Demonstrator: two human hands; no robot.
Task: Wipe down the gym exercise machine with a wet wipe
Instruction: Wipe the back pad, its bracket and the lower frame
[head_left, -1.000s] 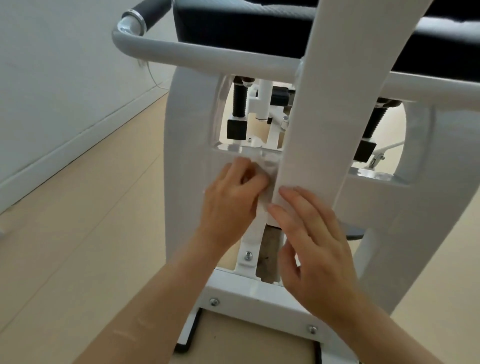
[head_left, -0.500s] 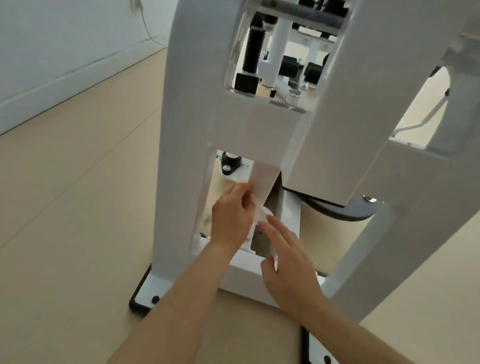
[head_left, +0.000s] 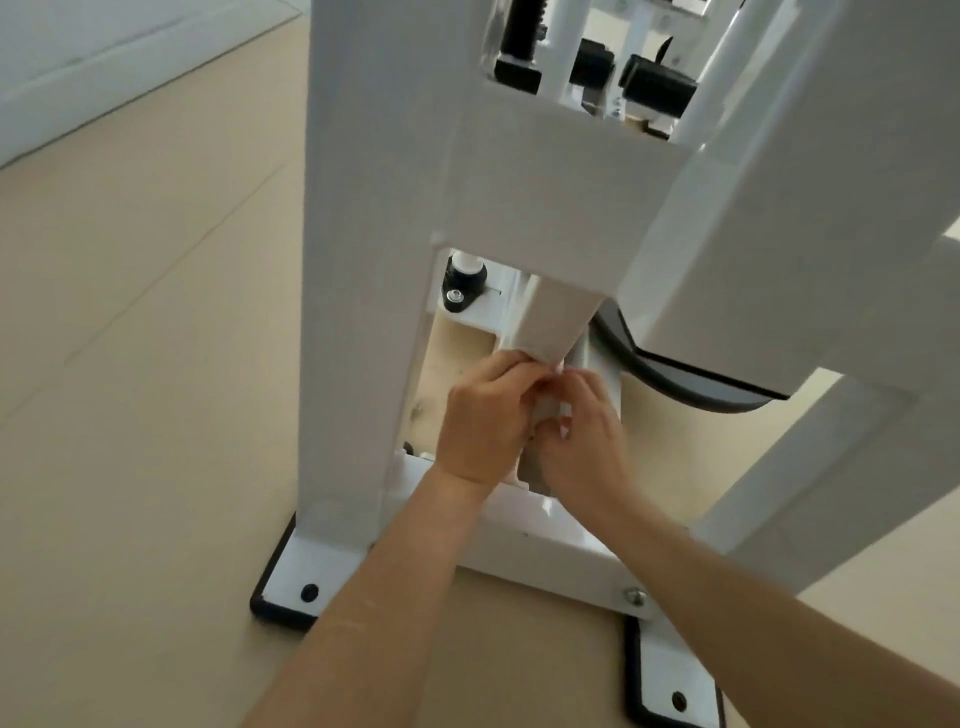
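low inside the white-painted steel gym exercise machine (head_left: 374, 260), the left hand (head_left: 483, 421) and right hand (head_left: 584, 431) meet fingertip to fingertip just under the lower end of the narrow white inner post (head_left: 550, 317). both hands have their fingers curled in, pinching the small crumpled white wet wipe (head_left: 548, 409) between them, and most of it is hidden by the fingers. the frame's bolted white foot plate (head_left: 311, 566) sits on the pale beige floor (head_left: 130, 364).

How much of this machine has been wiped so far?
Done: cannot tell; no surface looks visibly wiped. In hand: left hand and right hand pinch the wet wipe at the foot of the centre post. Probably left: base bar, foot plates.
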